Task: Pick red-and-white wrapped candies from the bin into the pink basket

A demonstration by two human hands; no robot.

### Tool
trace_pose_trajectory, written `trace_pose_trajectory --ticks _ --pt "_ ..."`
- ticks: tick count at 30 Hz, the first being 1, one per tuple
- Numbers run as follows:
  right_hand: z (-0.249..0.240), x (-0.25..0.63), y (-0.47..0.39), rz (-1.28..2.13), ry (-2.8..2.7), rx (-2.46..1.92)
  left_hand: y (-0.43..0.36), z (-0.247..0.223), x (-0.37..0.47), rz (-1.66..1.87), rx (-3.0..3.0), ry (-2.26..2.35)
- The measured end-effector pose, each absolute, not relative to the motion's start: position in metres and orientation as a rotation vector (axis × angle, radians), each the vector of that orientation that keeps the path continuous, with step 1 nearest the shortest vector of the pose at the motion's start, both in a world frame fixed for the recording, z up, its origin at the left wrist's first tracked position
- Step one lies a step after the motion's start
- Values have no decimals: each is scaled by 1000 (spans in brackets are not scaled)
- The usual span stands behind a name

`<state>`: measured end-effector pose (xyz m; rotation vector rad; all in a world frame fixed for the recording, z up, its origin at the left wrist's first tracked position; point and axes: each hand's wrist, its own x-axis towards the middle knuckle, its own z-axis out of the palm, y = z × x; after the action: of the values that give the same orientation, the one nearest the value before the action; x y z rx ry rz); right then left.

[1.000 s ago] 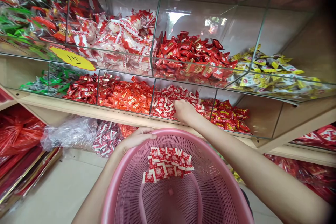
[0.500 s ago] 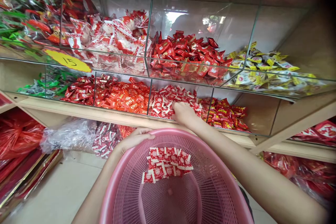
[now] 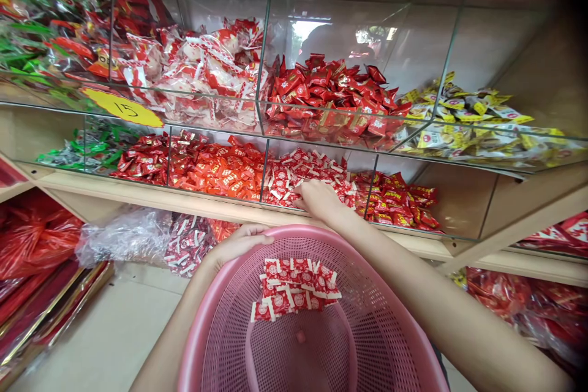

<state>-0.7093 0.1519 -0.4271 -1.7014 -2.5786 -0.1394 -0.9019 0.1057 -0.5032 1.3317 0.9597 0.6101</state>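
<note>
My left hand grips the far left rim of a pink mesh basket. Inside, against the basket's far wall, lies a small heap of red-and-white wrapped candies. Beyond the rim, my right hand reaches into a lower shelf compartment filled with similar red-and-white candies. Its fingers are curled down at the pile's front edge; whatever they hold is hidden.
Orange-red packets fill the compartment to the left, and red-and-yellow packets the one to the right. A glass-fronted upper shelf holds more sweets and a yellow price tag. Plastic bags sit below the lower shelf's wooden edge.
The view has shifted slightly, so the shelves and basket appear a little further right. My right hand has moved slightly left against the candy pile. My left hand keeps its hold on the rim.
</note>
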Motion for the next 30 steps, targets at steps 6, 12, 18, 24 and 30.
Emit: trace_pose_trajectory --ticks 6,12,18,24,30 --pt "-427 -687 140 37 -2329 -1429 106 -504 -902 601 1325 966" --pt "-450 -676 87 654 -2192 -981 108 -510 -903 611 1341 977" --pt "-512 -672 60 918 -2389 -1018 105 -507 -902 604 1346 993" --pt "-524 -669 53 857 -2559 -1015 104 -505 -902 607 1348 994" --pt "-525 -671 51 759 -2639 -1029 104 -503 -902 595 1357 1009"
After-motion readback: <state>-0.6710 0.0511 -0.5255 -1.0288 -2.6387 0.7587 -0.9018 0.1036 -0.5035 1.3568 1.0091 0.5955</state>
